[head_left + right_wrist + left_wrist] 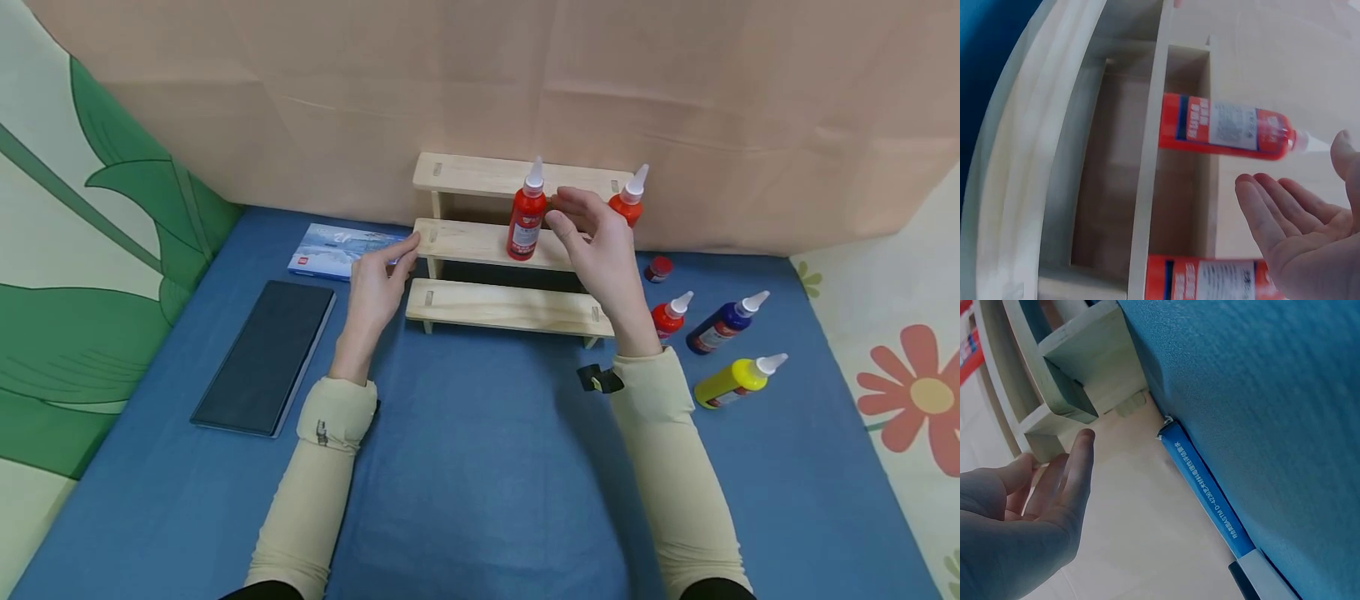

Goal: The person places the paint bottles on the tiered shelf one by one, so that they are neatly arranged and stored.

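Observation:
A three-step wooden shelf stands at the back of the blue-covered table. My left hand pinches the left end of its middle step, thumb and fingertips at the board's edge. A red paint bottle with a white pointed nozzle stands upright on that step. Just right of this bottle, my right hand is held with fingers extended and apart from it, the palm facing the bottle in the right wrist view. A second red bottle stands farther right on the same step, partly behind my right hand.
Right of the shelf lie a red paint bottle, a blue one and a yellow one, near a small red-lidded pot. On the left are a blue-and-white box and a dark flat case.

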`<state>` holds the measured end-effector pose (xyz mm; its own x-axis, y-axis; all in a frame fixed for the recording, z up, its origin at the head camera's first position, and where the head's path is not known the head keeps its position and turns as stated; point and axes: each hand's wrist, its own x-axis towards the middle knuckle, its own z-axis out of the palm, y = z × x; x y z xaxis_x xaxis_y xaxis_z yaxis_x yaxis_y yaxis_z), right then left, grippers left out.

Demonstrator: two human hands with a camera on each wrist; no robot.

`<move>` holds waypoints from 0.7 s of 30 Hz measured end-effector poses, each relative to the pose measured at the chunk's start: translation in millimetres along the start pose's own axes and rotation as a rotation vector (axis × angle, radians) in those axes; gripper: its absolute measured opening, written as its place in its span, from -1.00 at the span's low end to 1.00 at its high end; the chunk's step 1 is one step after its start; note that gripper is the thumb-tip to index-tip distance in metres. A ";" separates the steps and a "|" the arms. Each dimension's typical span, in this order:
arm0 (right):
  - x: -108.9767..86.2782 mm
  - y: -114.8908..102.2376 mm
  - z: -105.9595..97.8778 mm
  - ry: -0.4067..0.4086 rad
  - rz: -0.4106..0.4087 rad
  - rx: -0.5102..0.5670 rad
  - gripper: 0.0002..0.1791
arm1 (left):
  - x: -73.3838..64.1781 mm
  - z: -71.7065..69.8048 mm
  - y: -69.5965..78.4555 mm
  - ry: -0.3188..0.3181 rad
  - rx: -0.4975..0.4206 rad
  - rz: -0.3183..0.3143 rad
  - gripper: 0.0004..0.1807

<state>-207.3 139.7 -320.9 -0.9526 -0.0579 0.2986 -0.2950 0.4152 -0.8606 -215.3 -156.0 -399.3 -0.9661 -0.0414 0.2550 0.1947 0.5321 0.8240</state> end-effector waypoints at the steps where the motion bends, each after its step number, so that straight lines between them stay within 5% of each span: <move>1: -3.5 0.3 -3.0 0.001 0.000 -0.001 -0.45 | -0.1 0.2 0.1 0.000 -0.001 0.001 -0.63; 14: -45.5 4.6 -38.9 0.172 -0.069 0.017 -0.58 | 0.5 2.4 -2.6 0.000 -0.012 -0.002 -0.63; 21: -63.6 9.9 -60.8 0.268 -0.033 -0.019 -0.60 | 1.8 2.1 -3.2 -0.003 -0.022 -0.010 -0.63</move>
<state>-145.1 202.7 -323.3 -0.8882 0.1697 0.4269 -0.3216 0.4339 -0.8416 -218.1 -155.9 -402.5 -0.9684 -0.0443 0.2455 0.1889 0.5127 0.8376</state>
